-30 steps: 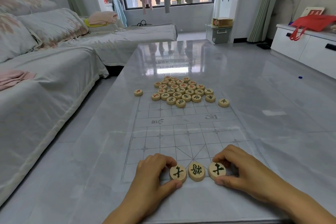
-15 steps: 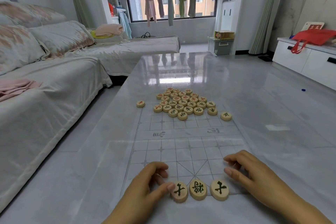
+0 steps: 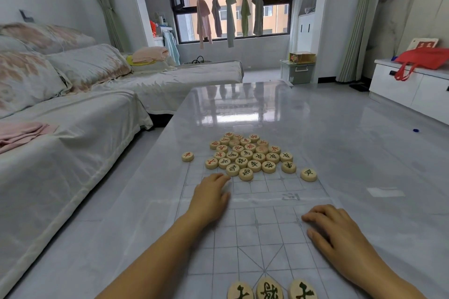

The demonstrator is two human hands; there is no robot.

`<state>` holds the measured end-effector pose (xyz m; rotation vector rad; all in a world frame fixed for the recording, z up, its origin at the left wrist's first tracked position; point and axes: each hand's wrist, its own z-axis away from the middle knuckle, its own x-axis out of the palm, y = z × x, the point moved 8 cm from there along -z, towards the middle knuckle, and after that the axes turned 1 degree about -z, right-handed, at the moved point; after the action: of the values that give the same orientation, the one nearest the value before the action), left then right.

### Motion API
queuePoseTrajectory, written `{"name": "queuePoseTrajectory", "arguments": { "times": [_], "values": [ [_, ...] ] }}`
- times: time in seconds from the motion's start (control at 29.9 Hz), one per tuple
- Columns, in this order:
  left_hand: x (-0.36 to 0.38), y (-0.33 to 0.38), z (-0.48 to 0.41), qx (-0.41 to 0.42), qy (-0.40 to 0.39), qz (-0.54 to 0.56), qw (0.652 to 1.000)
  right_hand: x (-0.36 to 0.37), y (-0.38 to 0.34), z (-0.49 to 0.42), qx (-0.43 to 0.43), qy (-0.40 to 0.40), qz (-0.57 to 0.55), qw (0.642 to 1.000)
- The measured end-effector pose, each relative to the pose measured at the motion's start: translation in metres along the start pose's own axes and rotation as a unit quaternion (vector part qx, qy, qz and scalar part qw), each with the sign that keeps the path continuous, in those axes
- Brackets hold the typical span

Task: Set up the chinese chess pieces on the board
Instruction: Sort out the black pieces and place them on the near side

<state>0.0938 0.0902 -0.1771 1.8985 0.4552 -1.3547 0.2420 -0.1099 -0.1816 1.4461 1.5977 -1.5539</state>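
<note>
lead: Since the head view is all we get, hand status?

me: Left hand (image 3: 211,199) is stretched out palm down over the far half of the board (image 3: 257,233), nothing in it. Fingertips sit just beside the nearest piece of the pile (image 3: 247,155). Touching or not, can't tell.

lead: Right?

me: Right hand (image 3: 340,233) lies palm down on the near half, by the board's right edge. Fingers loosely bent, nothing held.

lead: Pieces?

me: Three dark-lettered pieces (image 3: 272,290) stand side by side at the middle of the board's near edge, partly cut off by the frame. Both hands are well apart from them. The pile lies face up at the board's far end, red lettering mostly at the back, dark lettering in front. One red stray (image 3: 187,156) lies on the table (image 3: 352,153), just off the board's far left corner. One dark stray (image 3: 308,174) lies near the far right corner, apart from the pile.

lead: Board itself?

me: Clear sheet with a printed grid, flat on the glossy grey table, running lengthwise away from me.
</note>
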Motion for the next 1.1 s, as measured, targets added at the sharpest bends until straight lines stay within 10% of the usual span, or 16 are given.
{"name": "queuePoseTrajectory", "arguments": {
  "times": [0.57,1.1],
  "values": [
    [-0.003,0.006,0.033,0.089,0.010,0.060,0.994,0.002,0.003,0.000,0.003,0.012,-0.016,1.000],
    [-0.007,-0.022,0.120,-0.025,-0.039,0.267,0.963,0.005,0.004,0.002,0.023,-0.020,-0.013,0.999]
  ]
}}
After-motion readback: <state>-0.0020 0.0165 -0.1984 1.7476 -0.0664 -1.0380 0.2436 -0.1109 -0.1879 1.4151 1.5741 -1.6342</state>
